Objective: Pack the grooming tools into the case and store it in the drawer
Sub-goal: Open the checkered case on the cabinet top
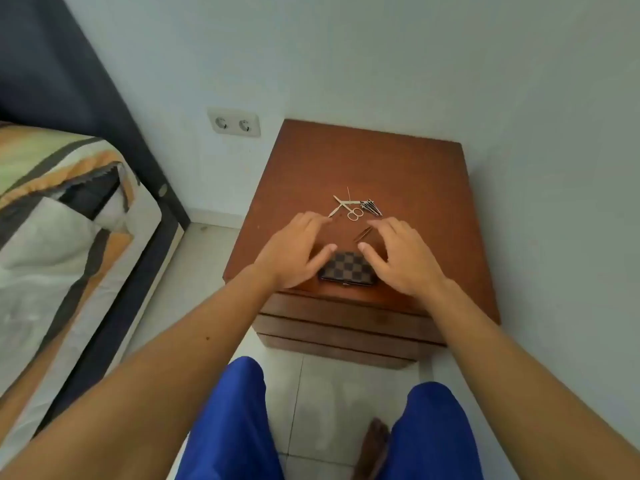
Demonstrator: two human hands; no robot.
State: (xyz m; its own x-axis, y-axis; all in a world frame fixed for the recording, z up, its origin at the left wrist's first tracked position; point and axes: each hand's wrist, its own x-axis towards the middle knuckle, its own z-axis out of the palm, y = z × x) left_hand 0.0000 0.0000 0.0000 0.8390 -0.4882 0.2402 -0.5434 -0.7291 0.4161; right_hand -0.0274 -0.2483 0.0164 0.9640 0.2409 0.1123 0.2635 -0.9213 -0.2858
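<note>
both hands over the near edge of the wooden table (398,161), partly covering the checkered case (348,268): only its middle and front edge show, both ends are under the palms. case is closed, lying flat, small metal clasp at the front edge; contents can't be seen. left hand (294,252) has fingers spread, thumb tip resting at the case's top left corner; right hand (403,259) likewise spread, thumb at the top right corner. grip on both sides is wide, nothing held; can't tell how much the palms actually touch the case. grooming tools lie loose on the table beyond the fingertips: small scissors (354,212) with round loops, a thin crossed metal piece (337,206) just left of them, a cluster of dark slim tools (371,207) just right, too small to tell apart. tweezers (363,233) lie between the hands, near the right index finger. drawer fronts (346,323) below the table top are shut, partly hidden by the forearms. bed (62,216) at left is cut off by the frame; wall socket (233,122) behind the table.
</note>
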